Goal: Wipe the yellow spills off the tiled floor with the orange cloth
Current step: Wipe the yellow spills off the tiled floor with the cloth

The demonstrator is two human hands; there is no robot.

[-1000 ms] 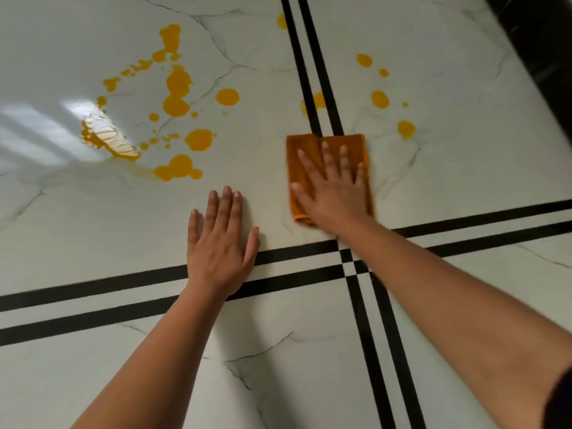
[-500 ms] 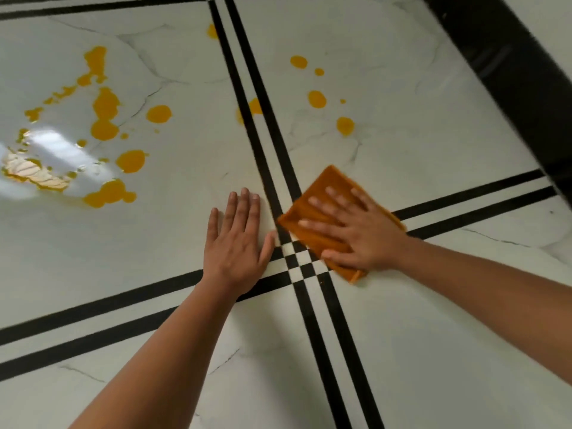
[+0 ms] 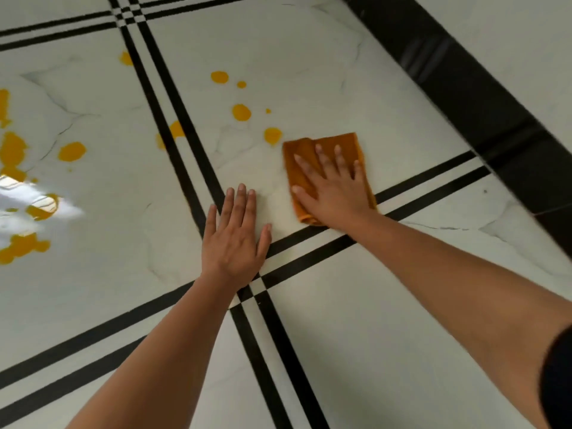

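My right hand [image 3: 332, 190] lies flat, fingers spread, pressing the folded orange cloth [image 3: 348, 144] onto the white tiled floor [image 3: 356, 305]. The cloth's far left corner sits just right of a yellow drop [image 3: 272, 135]. More yellow drops lie beyond it: one [image 3: 241, 112] and another [image 3: 219, 77] farther off. A spill [image 3: 176, 130] straddles the black tile lines. A larger splatter [image 3: 71, 151] spreads over the left tile, up to the frame's left edge. My left hand [image 3: 235, 239] rests palm-down on the bare floor beside the cloth, holding nothing.
Double black lines [image 3: 192, 168] cross the floor and meet under my left wrist. A wide black border strip [image 3: 458, 88] runs along the right side. A bright glare [image 3: 28, 196] covers part of the left splatter.
My right hand slid the cloth right and away, off the line crossing onto the far right tile, and turned it squarer. The view swung right. My left hand stays planted.
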